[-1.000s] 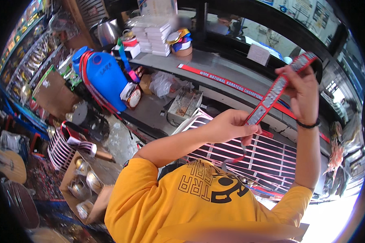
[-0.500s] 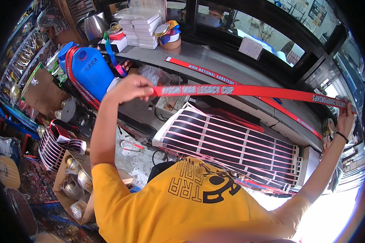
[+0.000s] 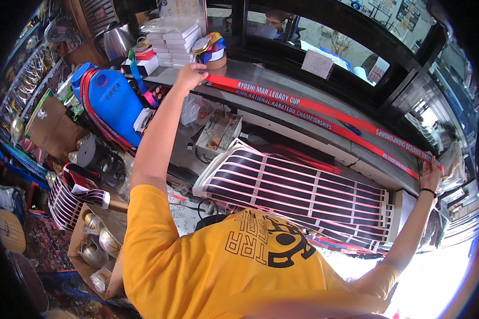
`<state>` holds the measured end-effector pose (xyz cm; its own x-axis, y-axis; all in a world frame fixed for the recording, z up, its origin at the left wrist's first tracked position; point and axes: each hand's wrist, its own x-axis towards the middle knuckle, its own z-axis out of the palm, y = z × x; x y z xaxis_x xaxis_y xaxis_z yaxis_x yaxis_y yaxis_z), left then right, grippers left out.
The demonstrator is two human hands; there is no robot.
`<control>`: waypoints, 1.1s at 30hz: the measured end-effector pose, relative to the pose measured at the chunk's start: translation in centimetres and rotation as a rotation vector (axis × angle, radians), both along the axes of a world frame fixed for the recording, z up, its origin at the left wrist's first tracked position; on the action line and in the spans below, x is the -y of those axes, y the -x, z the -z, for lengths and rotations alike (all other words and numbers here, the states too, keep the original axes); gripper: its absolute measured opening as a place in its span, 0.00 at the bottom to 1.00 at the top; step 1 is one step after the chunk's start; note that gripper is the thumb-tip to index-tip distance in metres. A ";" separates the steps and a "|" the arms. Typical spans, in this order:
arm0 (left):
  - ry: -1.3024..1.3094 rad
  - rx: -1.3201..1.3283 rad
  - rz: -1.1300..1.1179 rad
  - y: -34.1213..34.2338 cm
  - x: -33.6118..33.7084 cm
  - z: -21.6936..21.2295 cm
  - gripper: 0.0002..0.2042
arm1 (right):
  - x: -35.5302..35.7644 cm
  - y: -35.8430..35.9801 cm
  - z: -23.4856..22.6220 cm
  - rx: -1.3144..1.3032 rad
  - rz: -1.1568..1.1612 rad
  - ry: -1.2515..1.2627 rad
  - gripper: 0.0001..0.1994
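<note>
A long red ribbon with white lettering (image 3: 331, 111) is stretched taut between my hands along the metal counter (image 3: 324, 90). My left hand (image 3: 189, 77) pinches its left end by the stacked white boxes. At the far right, my right hand (image 3: 432, 174), with a dark band at the wrist, grips the other end; its fingertips are small and partly hidden. Just below and nearly parallel lies a second red lettered ribbon (image 3: 371, 145) on the counter, partly covered by the first. A blue pen (image 3: 352, 129) shows between the two ribbons.
White boxes (image 3: 179, 45) and colourful medal ribbons (image 3: 214, 44) stand at the counter's back left. Below them is a blue container (image 3: 112, 106). Black sheets with pale strips (image 3: 298, 186) lie in front of the counter. An open carton (image 3: 80, 250) sits lower left.
Both hands have moved away from me and down onto the counter, bringing the held ribbon alongside the lying one. My left hand went up toward the boxes; the right shifted slightly left.
</note>
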<state>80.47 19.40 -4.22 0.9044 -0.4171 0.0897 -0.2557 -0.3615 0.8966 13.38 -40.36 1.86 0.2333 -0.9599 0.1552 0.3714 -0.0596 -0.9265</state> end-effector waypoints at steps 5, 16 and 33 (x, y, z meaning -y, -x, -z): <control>-0.001 0.179 -0.069 -0.9 0.9 2.7 0.22 | -1.3 0.4 2.2 -0.074 0.022 0.034 0.17; -0.065 0.323 -0.090 -1.3 1.0 4.1 0.21 | 0.0 1.2 6.1 -0.029 0.040 -0.014 0.08; -0.081 0.485 -0.059 -5.7 0.2 7.4 0.16 | 4.7 5.7 10.5 0.020 0.177 -0.098 0.11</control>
<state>86.15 19.16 -11.58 0.7888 -0.3892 0.4757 -0.6136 -0.4516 0.6477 7.69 -45.05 -8.64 0.0571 -0.9964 0.0619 0.3816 -0.0355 -0.9237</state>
